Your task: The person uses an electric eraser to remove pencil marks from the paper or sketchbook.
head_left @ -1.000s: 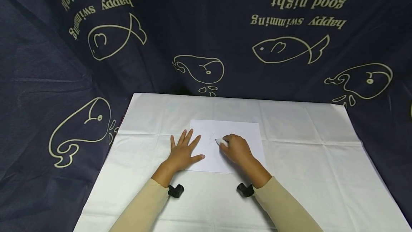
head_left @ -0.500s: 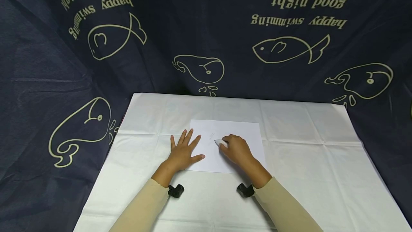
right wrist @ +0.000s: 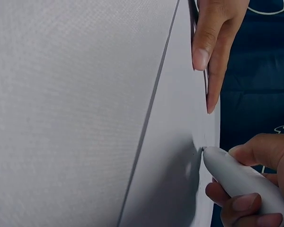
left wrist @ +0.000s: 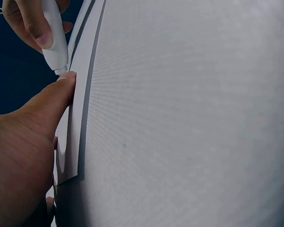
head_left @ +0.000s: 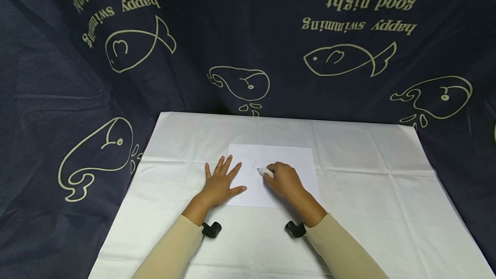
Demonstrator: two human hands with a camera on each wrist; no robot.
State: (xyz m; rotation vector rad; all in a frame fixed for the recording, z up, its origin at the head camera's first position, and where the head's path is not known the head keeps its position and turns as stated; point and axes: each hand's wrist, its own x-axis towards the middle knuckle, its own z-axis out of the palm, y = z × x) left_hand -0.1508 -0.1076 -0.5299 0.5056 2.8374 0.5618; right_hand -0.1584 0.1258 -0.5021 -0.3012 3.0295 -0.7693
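A white sheet of paper (head_left: pixel 279 153) lies on the white-covered table, with a few faint thin strokes (head_left: pixel 254 163) near its middle. My left hand (head_left: pixel 218 185) rests flat with fingers spread, over the sheet's left edge. My right hand (head_left: pixel 286 179) grips a thick, smooth white pen (right wrist: pixel 239 177), thumb on one side and fingers curled round the other. Its narrow dark tip points left and meets the paper just below the strokes. In the left wrist view, the left thumb (left wrist: pixel 49 101) overlaps the front of the pen.
A white cloth (head_left: pixel 368 210) with fold creases covers the table. Behind and beside it hangs a dark blue curtain (head_left: pixel 286 33) printed with fish and whales. Black wrist cameras sit at the left cuff (head_left: pixel 212 230) and the right cuff (head_left: pixel 295 229).
The pen tip has slid slightly left and down across the paper, the right hand shifting a little with it. My left hand and the sheet have stayed put.
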